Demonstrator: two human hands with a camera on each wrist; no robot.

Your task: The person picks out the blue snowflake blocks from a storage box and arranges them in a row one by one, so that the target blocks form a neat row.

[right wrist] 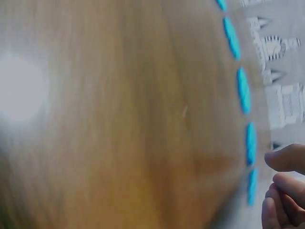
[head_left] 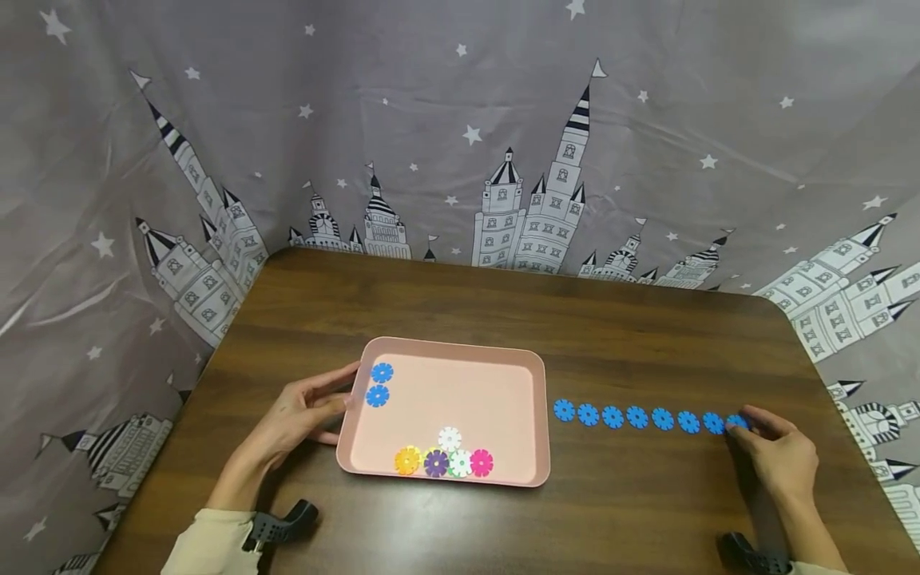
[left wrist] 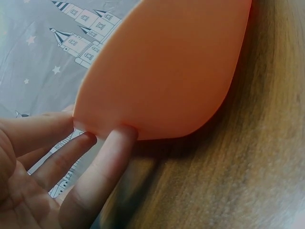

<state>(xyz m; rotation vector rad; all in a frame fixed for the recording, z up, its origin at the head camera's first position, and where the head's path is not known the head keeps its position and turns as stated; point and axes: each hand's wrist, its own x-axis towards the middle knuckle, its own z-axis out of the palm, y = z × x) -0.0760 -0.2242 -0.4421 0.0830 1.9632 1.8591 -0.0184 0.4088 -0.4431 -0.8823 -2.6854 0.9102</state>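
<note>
My left hand (head_left: 291, 415) holds the pink tray (head_left: 460, 345) by its left side, thumb and fingers at the edge. In the left wrist view the fingertips meet the tray's side (left wrist: 162, 71), which looks orange there. My right hand (head_left: 779, 455) is at the right end of a row of blue flower-shaped discs (head_left: 637, 417) on the table. Its thumb and index finger overlap the end disc (head_left: 735, 421) in the head view. From the right wrist, the fingertips (right wrist: 281, 160) appear beside that disc (right wrist: 251, 187), with nothing visible between them.
Inside the tray, two blue discs (head_left: 378, 395) lie at the upper left. Yellow, purple (head_left: 435, 463), white and pink discs cluster along its near side. The brown wooden table (head_left: 503, 303) meets a grey castle-print curtain (head_left: 431, 96) behind.
</note>
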